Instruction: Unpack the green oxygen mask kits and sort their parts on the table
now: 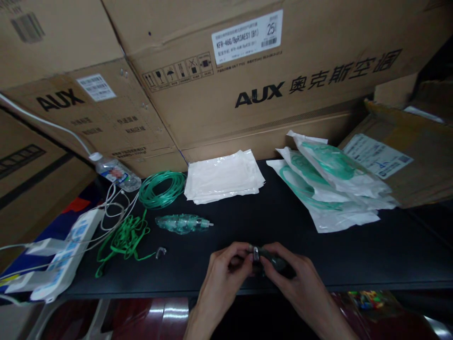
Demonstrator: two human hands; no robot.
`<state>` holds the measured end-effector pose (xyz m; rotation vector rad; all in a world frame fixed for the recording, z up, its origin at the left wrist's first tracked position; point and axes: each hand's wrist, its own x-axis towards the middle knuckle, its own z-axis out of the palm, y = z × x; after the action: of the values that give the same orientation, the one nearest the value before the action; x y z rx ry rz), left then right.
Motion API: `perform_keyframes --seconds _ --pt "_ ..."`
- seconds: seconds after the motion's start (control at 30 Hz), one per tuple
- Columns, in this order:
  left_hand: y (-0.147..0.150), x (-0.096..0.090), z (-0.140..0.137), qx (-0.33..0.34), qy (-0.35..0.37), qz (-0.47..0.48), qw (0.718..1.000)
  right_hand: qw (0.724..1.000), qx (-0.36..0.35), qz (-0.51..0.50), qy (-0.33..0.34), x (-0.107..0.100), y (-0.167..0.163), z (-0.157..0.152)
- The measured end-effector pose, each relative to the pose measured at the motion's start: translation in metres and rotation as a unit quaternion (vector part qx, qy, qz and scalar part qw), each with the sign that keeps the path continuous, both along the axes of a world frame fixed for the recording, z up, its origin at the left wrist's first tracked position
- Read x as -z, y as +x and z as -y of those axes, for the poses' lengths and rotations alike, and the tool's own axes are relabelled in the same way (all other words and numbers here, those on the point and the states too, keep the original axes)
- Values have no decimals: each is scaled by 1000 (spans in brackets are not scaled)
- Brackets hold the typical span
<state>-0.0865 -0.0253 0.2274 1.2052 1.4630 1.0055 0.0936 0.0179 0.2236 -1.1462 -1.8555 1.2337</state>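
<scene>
At the table's front edge, my left hand (224,270) and my right hand (297,271) face each other, fingers pinched on one translucent dark green plastic mask (276,261). Between the fingertips shows a shiny metal nose clip (255,254). The fingers hide much of the mask. Left of my hands lies a clear green plastic piece (182,223) with a pale tip. A loose metal strip (161,252), bent into a curve, rests near the end of a tangled green elastic strap (129,236). Behind these is a coil of green tubing (161,189).
White pouches (222,177) lie stacked at the back. Clear-and-white packages (329,184) with green contents lie right, beside an open carton (421,156). A power strip (72,252) with white cables and a plastic bottle (118,174) are left. Large cartons (226,118) wall the back.
</scene>
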Motion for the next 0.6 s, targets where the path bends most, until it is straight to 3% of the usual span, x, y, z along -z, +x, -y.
perform_keyframes --seconds 0.3,0.47,0.6 --pt "3 -4 -2 -5 9 -9 1000 999 29 -16 6 8 1 1" --pt "13 1 3 -112 0 57 992 998 42 -21 46 10 2 0" --pt "21 -1 9 -140 33 6 990 993 79 -29 78 12 1 1"
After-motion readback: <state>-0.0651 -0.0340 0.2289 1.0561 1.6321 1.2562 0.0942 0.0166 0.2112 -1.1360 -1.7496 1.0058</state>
